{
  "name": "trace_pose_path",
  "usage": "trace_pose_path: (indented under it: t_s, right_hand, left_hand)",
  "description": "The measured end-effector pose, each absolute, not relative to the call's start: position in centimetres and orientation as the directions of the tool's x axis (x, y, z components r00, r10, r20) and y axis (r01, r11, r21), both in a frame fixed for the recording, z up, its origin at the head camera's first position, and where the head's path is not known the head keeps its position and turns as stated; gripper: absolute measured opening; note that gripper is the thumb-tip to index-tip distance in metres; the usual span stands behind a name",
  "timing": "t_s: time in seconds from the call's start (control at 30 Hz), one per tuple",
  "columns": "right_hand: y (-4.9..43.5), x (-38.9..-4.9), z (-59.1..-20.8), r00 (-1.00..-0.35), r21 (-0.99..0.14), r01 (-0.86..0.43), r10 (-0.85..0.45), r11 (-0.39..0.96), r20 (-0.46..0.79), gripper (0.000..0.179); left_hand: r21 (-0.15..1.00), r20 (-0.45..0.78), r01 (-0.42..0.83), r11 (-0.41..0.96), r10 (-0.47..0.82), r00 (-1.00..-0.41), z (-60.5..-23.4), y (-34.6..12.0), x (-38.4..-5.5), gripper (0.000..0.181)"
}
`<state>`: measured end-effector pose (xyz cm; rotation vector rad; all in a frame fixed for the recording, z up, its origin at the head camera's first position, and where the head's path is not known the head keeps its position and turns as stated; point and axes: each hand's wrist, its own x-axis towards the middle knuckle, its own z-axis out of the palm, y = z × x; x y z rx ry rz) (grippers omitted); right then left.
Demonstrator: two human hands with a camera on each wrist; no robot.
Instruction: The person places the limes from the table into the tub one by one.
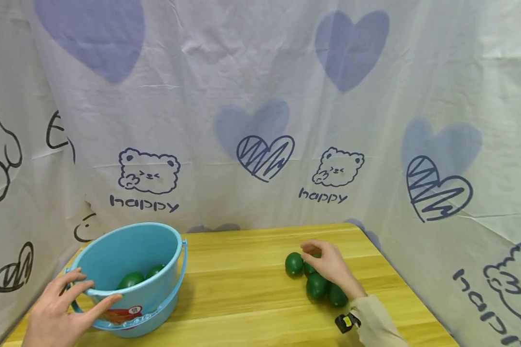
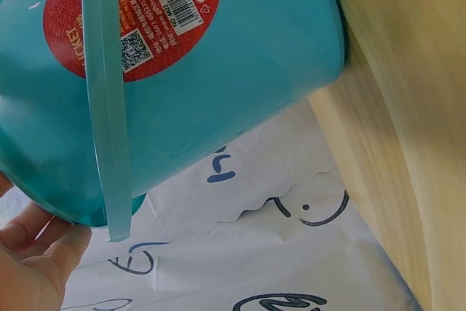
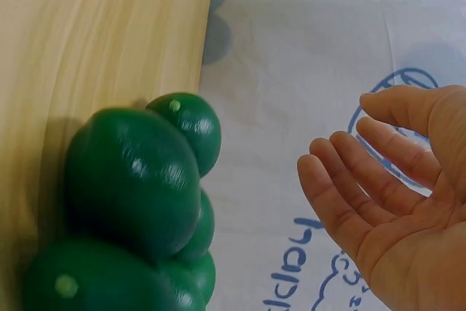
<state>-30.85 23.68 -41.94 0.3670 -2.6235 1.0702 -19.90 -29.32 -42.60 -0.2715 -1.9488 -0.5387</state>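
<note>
A light-blue bucket (image 1: pixel 173 284) stands at the left of the table, with green avocados (image 1: pixel 131 280) visible inside it. My left hand (image 1: pixel 58 306) grips its rim on the near left side, fingers at the edge and thumb along the outer wall. In the left wrist view those fingers (image 2: pixel 54 242) meet the bucket's rim. On the right, several glossy dark green avocados (image 1: pixel 317 287) lie grouped together. Just above this group is my right hand (image 1: pixel 327 262), its fingers loosely bent and holding nothing. The right wrist view shows the palm apart from the avocados (image 3: pixel 131 180).
The wooden table (image 1: pixel 230 289) ends at a printed white cloth (image 1: pixel 208 193) at the back and sides. A blue handle (image 1: pixel 183 270) hangs down around the bucket's side. A black strap with a yellow tag (image 1: pixel 347 322) is on the right wrist.
</note>
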Motion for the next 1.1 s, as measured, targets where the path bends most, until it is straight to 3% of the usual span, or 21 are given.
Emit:
trace_pose_path:
  t_s: [0.17, 0.53, 0.7, 0.97, 1.1]
  right_hand:
    - [25.0, -30.8, -42.2, -0.929, -0.639, -0.328, -0.116, 0.695, 0.351, 0.021]
    - [27.5, -29.8, -42.2, -0.953, -0.646, -0.179, 0.034, 0.742, 0.303, 0.022]
    - [28.6, -29.0, -42.8, -0.972, -0.634, -0.123, 0.037, 0.763, 0.232, 0.022]
    - [30.1, -28.4, -43.4, -0.994, -0.52, -0.09, -0.042, 0.85, 0.105, 0.022]
    - [30.3, -28.0, -43.8, -0.999, -0.49, -0.035, -0.033, 0.871, 0.012, 0.035]
  left_hand:
    - [0.24, 0.905, 0.424, 0.873, -0.044, -0.422, -42.5, -29.3, -20.0, 0.084]
    - [0.229, 0.903, 0.438, 0.869, -0.021, -0.429, -42.3, -29.4, -19.9, 0.08]
    - [0.236, 0.898, 0.42, 0.876, -0.031, -0.439, -42.4, -29.3, -19.8, 0.074]
    - [0.248, 0.891, 0.41, 0.878, -0.041, -0.451, -42.2, -29.3, -19.8, 0.067]
    - [0.25, 0.892, 0.418, 0.874, -0.041, -0.449, -42.3, -29.4, -19.8, 0.067]
